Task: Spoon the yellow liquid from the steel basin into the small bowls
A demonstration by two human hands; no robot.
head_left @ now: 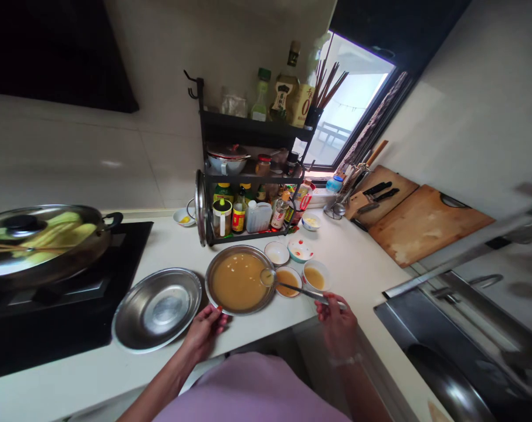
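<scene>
From where I'm standing, the black rack closes in the back of the worktop. Well off to the left sits the lidded wok; nearer, by the left forearm, lies a wide steel basin. Just right of that is the filled basin of cloudy brown liquid, ahead of the person and between the hands. The left hand pinches its near rim. Crowding its right side are the orange-brown bowl and the pale-broth bowl, both nearer the right hand, with a flowered bowl and a white bowl behind. That hand grips the ladle, whose handle slants leftward and away past the orange-brown bowl's near side, its cup at the filled basin's right edge; dipped or lifted, I can't tell.
</scene>
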